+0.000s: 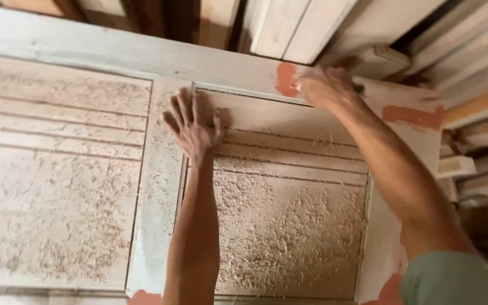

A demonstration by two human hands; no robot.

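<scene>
Left hand: the left hand (192, 127) lies flat, fingers spread, holding nothing, on the upright middle rail of a panelled wooden door (159, 186)
Right hand: the right hand (326, 87) is closed and blurred at the door's top rail, beside a reddish filler patch (285, 79); possibly gripping a small tool, but that cannot be told
Door: lying flat, its sunken panels strewn with wood shavings (278, 226)
Background: stacked timber boards (306, 25) beyond the door's far edge
</scene>
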